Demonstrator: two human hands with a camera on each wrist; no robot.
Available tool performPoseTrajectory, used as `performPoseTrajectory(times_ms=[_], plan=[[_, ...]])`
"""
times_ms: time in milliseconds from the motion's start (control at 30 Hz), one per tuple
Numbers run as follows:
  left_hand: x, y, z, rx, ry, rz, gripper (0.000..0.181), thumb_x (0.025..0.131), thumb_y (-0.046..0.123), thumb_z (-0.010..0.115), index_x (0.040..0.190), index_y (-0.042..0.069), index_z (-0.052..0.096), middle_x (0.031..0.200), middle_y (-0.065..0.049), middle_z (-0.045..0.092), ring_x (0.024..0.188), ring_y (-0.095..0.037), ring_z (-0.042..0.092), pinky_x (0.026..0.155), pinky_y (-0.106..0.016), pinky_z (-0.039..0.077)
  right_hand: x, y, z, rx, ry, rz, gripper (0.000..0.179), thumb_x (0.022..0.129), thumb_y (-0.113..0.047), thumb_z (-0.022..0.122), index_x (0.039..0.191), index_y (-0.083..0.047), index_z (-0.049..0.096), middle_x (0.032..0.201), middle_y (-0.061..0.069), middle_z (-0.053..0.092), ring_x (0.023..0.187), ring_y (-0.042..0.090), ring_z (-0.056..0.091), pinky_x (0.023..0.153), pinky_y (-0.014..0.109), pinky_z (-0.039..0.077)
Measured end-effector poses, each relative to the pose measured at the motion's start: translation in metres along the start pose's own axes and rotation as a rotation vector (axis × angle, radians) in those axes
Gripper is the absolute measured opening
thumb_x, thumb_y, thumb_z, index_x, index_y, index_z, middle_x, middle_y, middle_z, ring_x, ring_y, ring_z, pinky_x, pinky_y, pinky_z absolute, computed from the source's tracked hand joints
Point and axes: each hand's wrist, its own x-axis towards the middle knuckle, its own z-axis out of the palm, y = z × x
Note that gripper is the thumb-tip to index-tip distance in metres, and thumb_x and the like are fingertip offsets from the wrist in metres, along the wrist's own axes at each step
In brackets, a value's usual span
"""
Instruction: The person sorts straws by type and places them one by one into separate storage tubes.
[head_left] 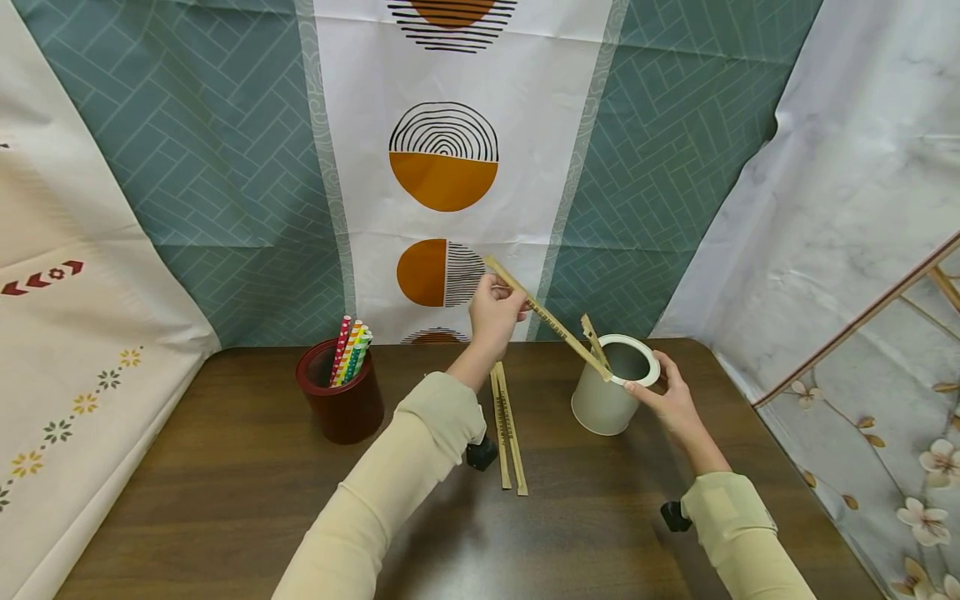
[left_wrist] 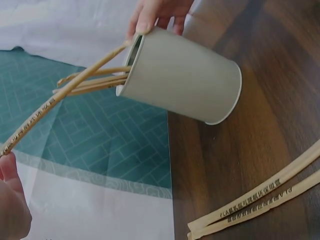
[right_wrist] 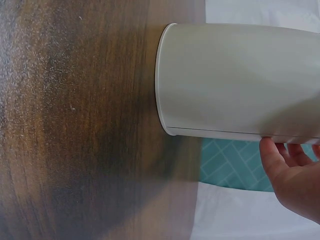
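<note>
My left hand (head_left: pixel 495 321) pinches a long straw in a printed tan paper wrapper (head_left: pixel 557 325) near its upper end. The straw slants down to the right, and its lower tip overlaps the rim of a pale grey canister (head_left: pixel 602 407). Several similar wrapped straws (left_wrist: pixel 100 82) stick out of the canister's mouth in the left wrist view. The canister stands upright on the table, with my right hand (head_left: pixel 675 402) gripping its right side near the rim. In the right wrist view, the right fingers (right_wrist: pixel 272 157) touch the canister's wall. Two more wrapped straws (head_left: pixel 504 425) lie between the arms.
A dark red cup (head_left: pixel 348 415) with several colourful patterned straws (head_left: pixel 351 350) stands at the left on the brown wooden table (head_left: pixel 225 500). Patterned cloth (head_left: pixel 247 167) hangs right behind the table's back edge, and more cloth borders both sides.
</note>
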Motion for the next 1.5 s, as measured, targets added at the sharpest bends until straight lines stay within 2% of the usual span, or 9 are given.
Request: performPoseTrajectory(times_ms=[167, 433, 500, 633, 867, 967, 1100, 1300, 1500], plan=[[-0.003, -0.001, 0.006, 0.009, 0.026, 0.026, 0.014, 0.079, 0.002, 0.053, 0.091, 0.003, 0.046, 0.073, -0.004, 0.055, 0.059, -0.009, 0.059, 0.051, -0.019, 0.048, 0.000, -0.001, 0.000, 0.002, -0.002, -0.003, 0.074, 0.082, -0.011, 0.061, 0.139, -0.003, 0.015, 0.132, 0.020, 0.030, 0.113, 0.025, 0.034, 0.072, 0.005, 0.036], [-0.009, -0.003, 0.013, 0.014, -0.024, 0.023, 0.014, 0.082, 0.004, 0.051, 0.096, 0.004, 0.047, 0.080, -0.005, 0.054, 0.081, -0.032, 0.063, 0.061, -0.030, 0.052, 0.001, 0.000, 0.001, -0.007, 0.009, -0.016, 0.072, 0.081, -0.011, 0.062, 0.138, -0.002, 0.018, 0.129, 0.020, 0.032, 0.111, 0.024, 0.036, 0.072, 0.006, 0.036], [-0.011, -0.005, 0.015, 0.022, -0.043, 0.028, 0.014, 0.083, 0.005, 0.051, 0.097, 0.004, 0.047, 0.083, -0.006, 0.055, 0.082, -0.031, 0.063, 0.063, -0.031, 0.052, 0.001, -0.001, 0.001, -0.007, 0.010, -0.016, 0.072, 0.081, -0.011, 0.061, 0.138, -0.001, 0.018, 0.129, 0.020, 0.032, 0.110, 0.023, 0.036, 0.072, 0.006, 0.036], [-0.014, -0.009, 0.018, 0.047, -0.072, 0.044, 0.014, 0.085, 0.007, 0.052, 0.098, 0.004, 0.048, 0.086, -0.008, 0.056, 0.075, -0.021, 0.063, 0.062, -0.028, 0.052, 0.001, -0.001, 0.000, 0.002, 0.000, -0.007, 0.073, 0.082, -0.011, 0.061, 0.139, -0.002, 0.016, 0.130, 0.019, 0.031, 0.111, 0.023, 0.036, 0.072, 0.006, 0.037], [-0.022, -0.009, 0.025, 0.096, -0.118, 0.057, 0.013, 0.086, 0.007, 0.053, 0.098, 0.002, 0.050, 0.090, -0.014, 0.058, 0.084, -0.029, 0.063, 0.062, -0.025, 0.051, 0.002, -0.001, -0.001, -0.001, -0.017, 0.021, 0.076, 0.082, -0.011, 0.060, 0.141, -0.006, 0.012, 0.135, 0.019, 0.027, 0.116, 0.027, 0.034, 0.071, 0.006, 0.037], [-0.022, -0.015, 0.028, 0.126, -0.132, 0.067, 0.013, 0.086, 0.009, 0.053, 0.097, 0.003, 0.051, 0.089, -0.013, 0.059, 0.081, -0.026, 0.063, 0.060, -0.025, 0.051, 0.002, -0.001, -0.001, 0.004, -0.016, 0.016, 0.075, 0.082, -0.011, 0.060, 0.141, -0.005, 0.012, 0.135, 0.019, 0.027, 0.116, 0.027, 0.035, 0.071, 0.006, 0.038], [-0.026, -0.019, 0.032, 0.166, -0.157, 0.054, 0.012, 0.087, 0.012, 0.054, 0.096, 0.005, 0.053, 0.087, -0.011, 0.059, 0.077, -0.021, 0.063, 0.060, -0.026, 0.051, 0.001, -0.001, 0.000, 0.008, -0.014, 0.011, 0.075, 0.083, -0.011, 0.060, 0.140, -0.005, 0.013, 0.134, 0.019, 0.028, 0.112, 0.023, 0.037, 0.072, 0.006, 0.038], [-0.031, -0.024, 0.034, 0.243, -0.211, 0.012, 0.019, 0.088, 0.019, 0.053, 0.101, 0.006, 0.056, 0.090, -0.009, 0.062, 0.079, -0.019, 0.062, 0.056, -0.019, 0.048, 0.000, -0.001, 0.000, 0.004, -0.009, 0.009, 0.073, 0.083, -0.011, 0.060, 0.140, -0.005, 0.014, 0.133, 0.017, 0.029, 0.104, 0.009, 0.039, 0.072, 0.007, 0.039], [-0.034, -0.031, 0.029, 0.304, -0.279, -0.069, 0.030, 0.089, 0.029, 0.051, 0.113, 0.011, 0.054, 0.102, -0.007, 0.062, 0.084, -0.015, 0.059, 0.063, -0.023, 0.048, 0.000, 0.000, 0.000, 0.008, -0.014, 0.012, 0.074, 0.083, -0.011, 0.060, 0.140, -0.006, 0.013, 0.134, 0.018, 0.028, 0.113, 0.022, 0.036, 0.072, 0.006, 0.039]])
